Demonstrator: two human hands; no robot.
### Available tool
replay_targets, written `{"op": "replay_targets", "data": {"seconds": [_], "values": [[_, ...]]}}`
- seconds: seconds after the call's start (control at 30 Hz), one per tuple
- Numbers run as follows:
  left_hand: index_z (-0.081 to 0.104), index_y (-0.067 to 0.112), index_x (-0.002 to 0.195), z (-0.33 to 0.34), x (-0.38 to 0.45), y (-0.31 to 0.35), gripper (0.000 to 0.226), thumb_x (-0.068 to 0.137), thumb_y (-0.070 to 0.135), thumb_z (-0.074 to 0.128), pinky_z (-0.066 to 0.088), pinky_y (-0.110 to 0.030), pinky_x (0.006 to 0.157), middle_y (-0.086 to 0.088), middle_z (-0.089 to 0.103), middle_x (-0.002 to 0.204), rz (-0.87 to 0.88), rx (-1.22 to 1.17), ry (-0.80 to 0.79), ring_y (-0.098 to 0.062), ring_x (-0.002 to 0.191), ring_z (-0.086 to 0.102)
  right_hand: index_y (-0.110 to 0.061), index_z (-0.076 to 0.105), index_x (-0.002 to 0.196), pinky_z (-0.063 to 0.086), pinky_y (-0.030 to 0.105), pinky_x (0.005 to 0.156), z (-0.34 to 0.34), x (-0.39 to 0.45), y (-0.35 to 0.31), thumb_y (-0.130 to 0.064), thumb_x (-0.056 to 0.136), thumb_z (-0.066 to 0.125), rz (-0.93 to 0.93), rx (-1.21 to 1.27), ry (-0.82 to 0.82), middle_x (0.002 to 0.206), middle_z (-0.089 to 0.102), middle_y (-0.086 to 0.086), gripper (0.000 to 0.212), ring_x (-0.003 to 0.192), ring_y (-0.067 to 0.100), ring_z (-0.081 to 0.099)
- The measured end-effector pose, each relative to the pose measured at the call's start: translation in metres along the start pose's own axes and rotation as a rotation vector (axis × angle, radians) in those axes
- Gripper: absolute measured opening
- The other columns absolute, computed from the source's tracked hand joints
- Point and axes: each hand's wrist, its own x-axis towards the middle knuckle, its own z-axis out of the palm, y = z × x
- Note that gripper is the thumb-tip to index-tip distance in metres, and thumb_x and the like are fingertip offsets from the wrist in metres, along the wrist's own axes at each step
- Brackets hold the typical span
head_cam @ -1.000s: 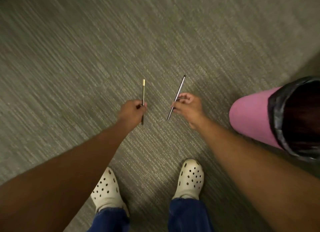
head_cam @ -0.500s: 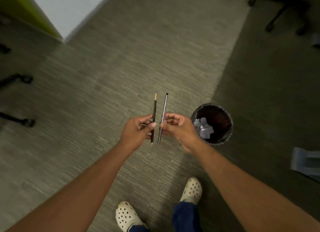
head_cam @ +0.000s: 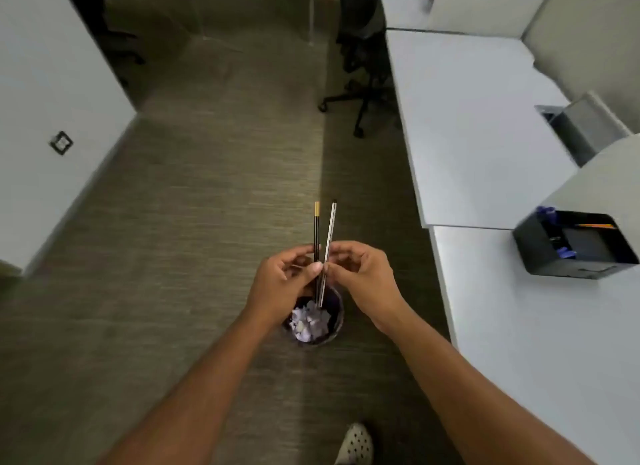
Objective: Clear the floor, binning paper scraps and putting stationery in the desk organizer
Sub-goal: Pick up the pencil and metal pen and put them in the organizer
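My left hand point(head_cam: 282, 282) grips a black pencil with a gold end point(head_cam: 316, 229), held upright. My right hand point(head_cam: 363, 279) pinches a thin silver pen point(head_cam: 329, 236) right beside it, the two tips leaning apart at the top. Both hands hover above a small round bin point(head_cam: 334, 329) on the carpet, which holds crumpled white paper scraps point(head_cam: 310, 322). A black desk organizer point(head_cam: 575, 244) with blue items and an orange pencil inside stands on the white desk point(head_cam: 519, 326) to the right.
A black office chair point(head_cam: 360, 83) stands at the desk's far end. A white cabinet wall point(head_cam: 52, 118) lines the left side. A grey box point(head_cam: 581, 125) sits on the desk by a partition. My shoe point(head_cam: 355, 445) shows at the bottom.
My view rose from the carpet to the room, bringing the desk and organizer into sight. Both hands lifted the pencil and pen and brought them together, now over the bin.
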Motion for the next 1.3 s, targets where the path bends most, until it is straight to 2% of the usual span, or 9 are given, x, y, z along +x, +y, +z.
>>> {"op": "replay_targets", "data": {"seconds": [0.13, 0.33, 0.47, 0.67, 0.8, 0.9, 1.07, 1.17, 1.3], "values": [[0.076, 0.046, 0.11, 0.077, 0.021, 0.052, 0.034, 0.093, 0.016, 0.076, 0.066, -0.036, 0.077, 0.004, 0.081, 0.101, 0.094, 0.05, -0.15, -0.017, 0.094, 0.079, -0.015, 0.076, 0.113, 0.066, 0.046, 0.084, -0.081, -0.013, -0.023, -0.006, 0.086, 0.082, -0.036, -0.025, 0.134, 0.093, 0.079, 0.008, 0.029, 0.091, 0.027, 0.079], [0.076, 0.033, 0.117, 0.175, 0.038, 0.098, 0.03, 0.094, 0.014, 0.074, 0.066, -0.035, 0.073, -0.001, 0.081, 0.102, 0.134, 0.047, -0.326, -0.019, 0.094, 0.08, -0.026, 0.073, 0.114, 0.066, 0.042, 0.085, -0.182, -0.036, -0.033, -0.026, 0.088, 0.083, -0.082, -0.183, 0.331, 0.093, 0.078, -0.007, 0.027, 0.089, 0.015, 0.078], [0.075, 0.028, 0.12, 0.23, 0.05, 0.106, 0.03, 0.092, 0.019, 0.077, 0.067, -0.047, 0.08, -0.002, 0.08, 0.102, 0.117, 0.09, -0.415, -0.022, 0.094, 0.079, -0.03, 0.072, 0.104, 0.067, 0.038, 0.082, -0.234, -0.048, -0.029, -0.025, 0.087, 0.082, -0.052, -0.218, 0.477, 0.09, 0.076, -0.01, 0.021, 0.086, 0.012, 0.076], [0.075, 0.024, 0.121, 0.295, 0.079, 0.105, 0.029, 0.091, 0.021, 0.077, 0.067, -0.041, 0.079, 0.001, 0.079, 0.099, 0.096, 0.124, -0.519, -0.02, 0.089, 0.078, -0.037, 0.063, 0.09, 0.066, 0.029, 0.082, -0.287, -0.051, -0.015, -0.021, 0.087, 0.078, 0.033, -0.286, 0.694, 0.085, 0.073, -0.012, 0.022, 0.083, 0.008, 0.073], [0.076, 0.032, 0.108, 0.329, 0.112, 0.104, 0.018, 0.093, 0.023, 0.076, 0.067, -0.033, 0.074, 0.005, 0.079, 0.096, 0.102, 0.128, -0.593, -0.019, 0.088, 0.079, -0.027, 0.064, 0.092, 0.067, 0.037, 0.08, -0.313, -0.043, -0.012, -0.018, 0.092, 0.072, 0.081, -0.217, 0.817, 0.085, 0.075, -0.002, 0.012, 0.081, 0.015, 0.076], [0.077, 0.031, 0.099, 0.351, 0.145, 0.1, 0.011, 0.09, 0.025, 0.079, 0.066, -0.029, 0.072, 0.009, 0.078, 0.095, 0.129, 0.154, -0.592, -0.017, 0.093, 0.077, -0.024, 0.064, 0.089, 0.067, 0.041, 0.08, -0.331, -0.033, -0.012, -0.017, 0.094, 0.071, 0.128, -0.21, 0.953, 0.084, 0.072, -0.001, 0.011, 0.08, 0.017, 0.075], [0.074, 0.033, 0.093, 0.382, 0.203, 0.095, 0.008, 0.089, 0.035, 0.08, 0.062, -0.025, 0.077, 0.022, 0.075, 0.088, 0.292, 0.294, -0.606, -0.004, 0.09, 0.073, -0.019, 0.065, 0.082, 0.062, 0.047, 0.082, -0.352, -0.012, -0.009, -0.022, 0.089, 0.076, 0.182, -0.215, 1.145, 0.08, 0.073, 0.0, 0.014, 0.082, 0.019, 0.074], [0.066, 0.04, 0.099, 0.403, 0.224, 0.093, 0.016, 0.09, 0.033, 0.078, 0.059, -0.022, 0.074, 0.021, 0.077, 0.086, 0.347, 0.331, -0.661, 0.001, 0.085, 0.074, -0.023, 0.065, 0.085, 0.063, 0.041, 0.081, -0.359, -0.005, -0.005, -0.021, 0.09, 0.077, 0.186, -0.213, 1.235, 0.082, 0.074, -0.004, 0.013, 0.082, 0.011, 0.074], [0.055, 0.044, 0.102, 0.434, 0.24, 0.08, 0.015, 0.098, 0.036, 0.067, 0.063, -0.023, 0.066, 0.014, 0.079, 0.09, 0.405, 0.394, -0.72, 0.0, 0.082, 0.075, -0.029, 0.065, 0.091, 0.057, 0.019, 0.077, -0.363, -0.004, 0.0, -0.015, 0.087, 0.079, 0.177, -0.226, 1.29, 0.091, 0.074, -0.018, 0.021, 0.087, 0.0, 0.074]]}}
